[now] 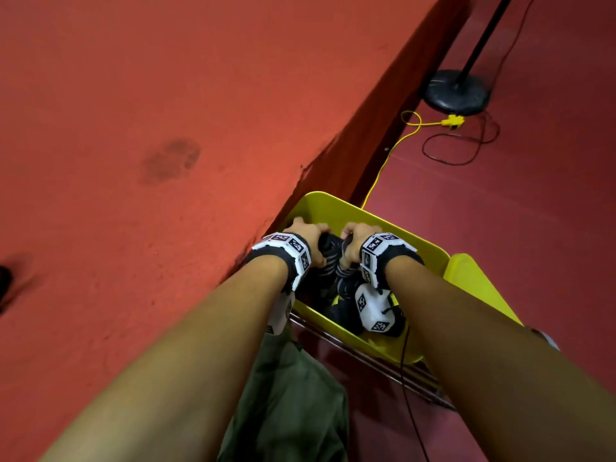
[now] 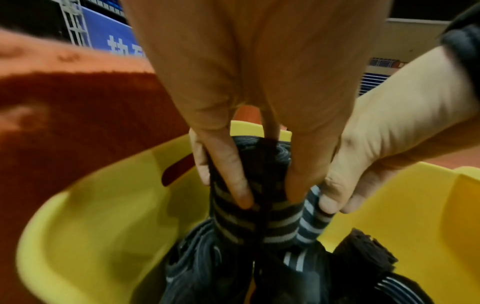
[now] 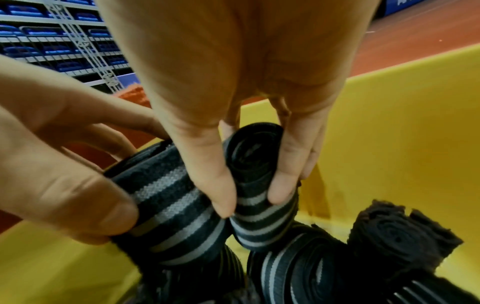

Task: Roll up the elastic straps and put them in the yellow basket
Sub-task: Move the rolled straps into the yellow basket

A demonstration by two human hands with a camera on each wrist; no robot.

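Low in the head view, just right of centre, the left hand (image 1: 308, 236) and the right hand (image 1: 358, 240) each grip a rolled elastic strap inside the yellow basket (image 1: 430, 251). The left-hand roll (image 2: 259, 197) is pinched between thumb and fingers, and the right-hand roll (image 3: 257, 185) likewise; the two striped rolls touch side by side. Beneath them more rolled straps (image 3: 298, 271) lie on the basket floor, a plain dark roll (image 3: 400, 236) toward the lower right. The basket sits against the edge of a thick red mat (image 1: 150, 128) filling the left of the frame. At upper right, on the red floor (image 1: 550, 211), are a black stand base (image 1: 456, 91) and a yellow cable (image 1: 393, 155). Blue seating rows (image 3: 52, 37) show at the upper left of the right wrist view.
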